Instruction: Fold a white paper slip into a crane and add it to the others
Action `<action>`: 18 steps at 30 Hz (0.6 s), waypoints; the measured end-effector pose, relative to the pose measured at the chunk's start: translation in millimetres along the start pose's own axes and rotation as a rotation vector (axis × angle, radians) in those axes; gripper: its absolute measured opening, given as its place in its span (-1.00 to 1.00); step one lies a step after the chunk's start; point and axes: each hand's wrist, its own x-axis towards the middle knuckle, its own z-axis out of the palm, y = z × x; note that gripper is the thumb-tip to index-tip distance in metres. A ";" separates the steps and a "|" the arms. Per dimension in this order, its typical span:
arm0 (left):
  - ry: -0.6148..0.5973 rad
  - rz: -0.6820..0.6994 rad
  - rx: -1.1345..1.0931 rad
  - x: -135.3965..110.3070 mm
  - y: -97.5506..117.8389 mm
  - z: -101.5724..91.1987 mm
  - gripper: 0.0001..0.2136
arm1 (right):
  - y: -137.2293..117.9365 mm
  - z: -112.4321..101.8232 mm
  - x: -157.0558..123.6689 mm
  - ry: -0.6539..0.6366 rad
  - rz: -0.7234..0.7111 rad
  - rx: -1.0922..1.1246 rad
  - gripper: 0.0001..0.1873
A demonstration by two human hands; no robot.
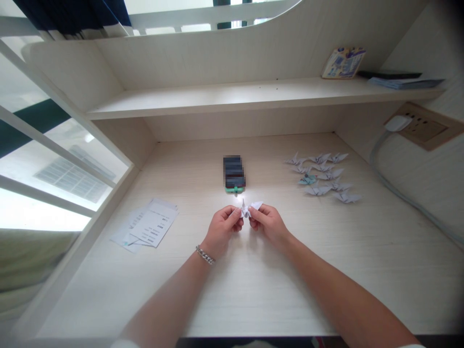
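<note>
A small white paper crane (245, 211) is pinched between both my hands, just above the desk. My left hand (224, 224), with a chain bracelet at the wrist, grips its left side between thumb and fingers. On the other side my right hand (270, 222) pinches the right part, where a white wing tip sticks out above the fingers. A thin point of the crane stands up between the hands. Right behind it lies a phone (234, 172) with a green edge, its screen blurred out.
Several folded paper cranes (324, 176), one of them bluish, sit at the back right. Printed paper slips (154, 222) overlap at the left. A shelf (217, 99) spans the back, carrying a small box (343, 63). A cable (398, 198) runs from the wall socket (427, 126) along the right.
</note>
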 end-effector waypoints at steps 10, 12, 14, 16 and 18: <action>-0.047 -0.048 -0.338 -1.2 1.1 -0.7 -0.72 | -4.8 1.8 -1.1 -0.007 0.110 0.263 -0.73; -0.068 -0.055 -0.356 -1.3 1.4 -0.6 -0.71 | -4.8 2.5 -1.3 -0.008 0.111 0.280 -0.74; -0.080 -0.056 -0.366 -1.2 1.7 -0.6 -0.69 | -4.9 3.0 -1.5 -0.007 0.110 0.295 -0.75; -0.085 -0.053 -0.378 -1.2 1.9 -0.7 -0.69 | -5.1 3.2 -1.6 -0.011 0.111 0.307 -0.76; -0.090 -0.049 -0.389 -1.3 2.0 -1.0 -0.68 | -5.5 3.2 -1.9 -0.019 0.112 0.320 -0.77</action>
